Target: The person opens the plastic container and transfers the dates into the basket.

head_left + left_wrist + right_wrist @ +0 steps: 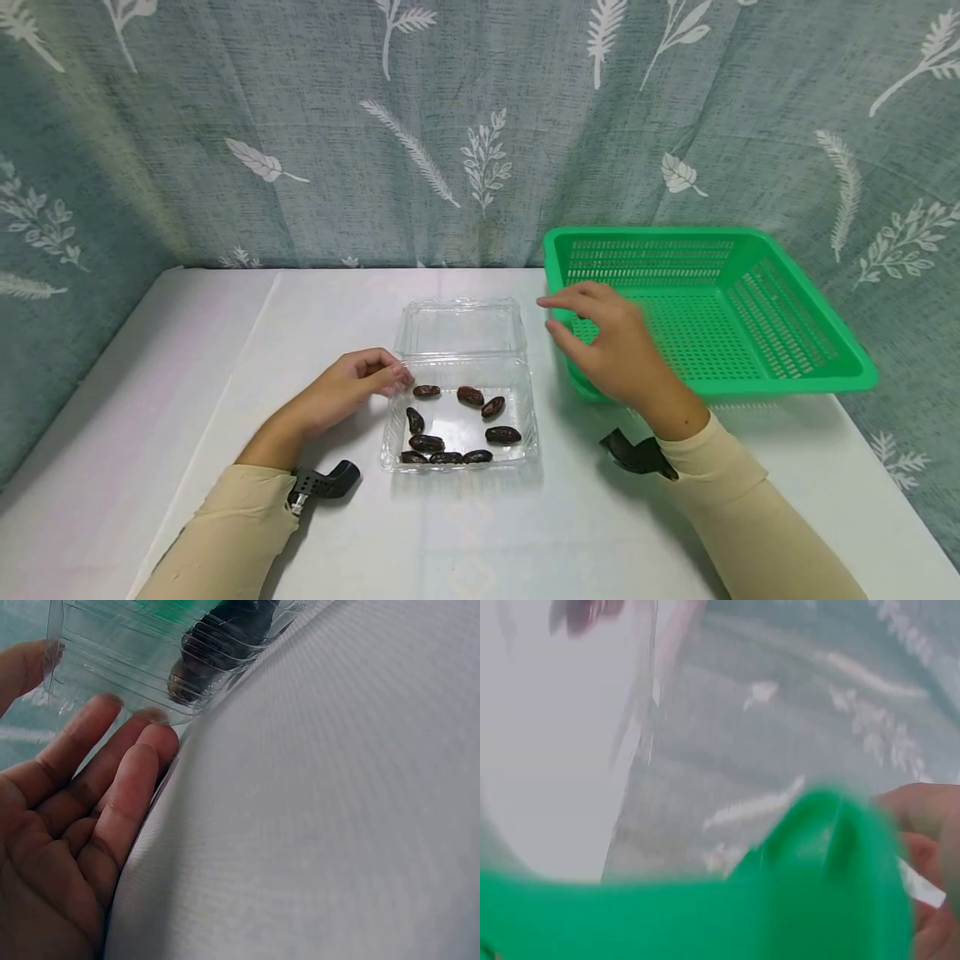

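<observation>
A clear plastic clamshell container (517, 375) lies with its lid (461, 329) folded back. Several dark brown dates (502, 434) are spread over its base, a few lined up along the front wall. My left hand (352, 387) holds the container's left edge between thumb and fingers; in the left wrist view, fingertips (109, 701) meet the ridged clear wall. Over the left rim of a green basket (795, 385) is my right hand (615, 337), thumb and index finger spread apart. Part of the basket's inside is hidden behind that hand.
The basket, with slotted walls, stands at the right of the white-covered table (465, 542). Behind the table hangs a grey-green curtain (315, 208) with white leaf prints. Black wrist mounts (326, 482) show at both sleeves.
</observation>
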The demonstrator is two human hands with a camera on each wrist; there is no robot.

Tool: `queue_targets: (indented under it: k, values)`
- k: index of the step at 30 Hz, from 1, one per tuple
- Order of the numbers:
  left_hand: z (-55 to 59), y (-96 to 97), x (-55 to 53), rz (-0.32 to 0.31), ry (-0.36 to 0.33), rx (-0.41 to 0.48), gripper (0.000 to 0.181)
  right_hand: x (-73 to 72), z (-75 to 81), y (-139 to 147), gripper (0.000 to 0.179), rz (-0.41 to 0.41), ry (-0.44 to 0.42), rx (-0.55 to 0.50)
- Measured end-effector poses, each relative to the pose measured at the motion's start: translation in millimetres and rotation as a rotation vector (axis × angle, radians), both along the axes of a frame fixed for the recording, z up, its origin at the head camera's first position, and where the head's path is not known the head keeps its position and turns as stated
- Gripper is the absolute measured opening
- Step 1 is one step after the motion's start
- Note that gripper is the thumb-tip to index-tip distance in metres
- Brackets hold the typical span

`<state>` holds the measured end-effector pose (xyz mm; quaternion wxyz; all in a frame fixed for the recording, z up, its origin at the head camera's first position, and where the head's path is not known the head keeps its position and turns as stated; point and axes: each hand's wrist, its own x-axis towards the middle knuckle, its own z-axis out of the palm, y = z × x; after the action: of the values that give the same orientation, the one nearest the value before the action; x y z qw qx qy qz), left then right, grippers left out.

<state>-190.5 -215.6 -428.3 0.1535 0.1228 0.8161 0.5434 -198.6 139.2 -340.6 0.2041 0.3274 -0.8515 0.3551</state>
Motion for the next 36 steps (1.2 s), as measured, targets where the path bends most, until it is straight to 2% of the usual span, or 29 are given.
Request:
queue_targets:
  k: [3, 6, 8, 11, 15, 21, 25, 29, 36]
  values:
    - [-1.5, -0.2, -0.8, -0.003, -0.002, 0.002, 0.025, 9.2, -3.4, -13.2, 0.026, 0.088, 0.060, -0.039]
    - [-2.2, -0.6, -0.6, -0.002, -0.004, 0.009, 0.025, 16.7, -9.1, -27.1, 0.029, 0.164, 0.101, -0.032]
    - [-2.4, -0.9, -0.3, 0.001, -0.005, 0.010, 0.026, 21.2, -14.3, -35.9, 0.030, 0.201, 0.103, -0.002]
    - [-2.4, -1.1, 0.3, 0.004, -0.011, 0.015, 0.026, 27.1, -23.2, -46.4, 0.030, 0.246, 0.061, 0.058]
    - [-2.8, -0.9, -0.3, 0.000, -0.016, 0.031, 0.027, 31.7, -35.3, -55.2, 0.027, 0.273, -0.030, 0.117]
    - [-1.0, -0.2, -0.8, 0.005, -0.017, 0.020, 0.028, 30.9, -50.0, -60.4, 0.026, 0.295, -0.194, 0.198]
    - [0.4, 1.0, -0.8, 0.003, -0.014, 0.017, 0.028, 29.7, -55.7, -61.5, 0.026, 0.304, -0.256, 0.269]
    - [1.3, 1.4, -2.1, -0.003, -0.013, 0.014, 0.029, 29.4, -56.8, -61.7, 0.024, 0.299, -0.263, 0.340]
    - [2.8, 0.9, -1.2, 0.005, -0.022, 0.003, 0.030, 28.2, -55.8, -63.6, 0.017, 0.332, -0.219, 0.453]
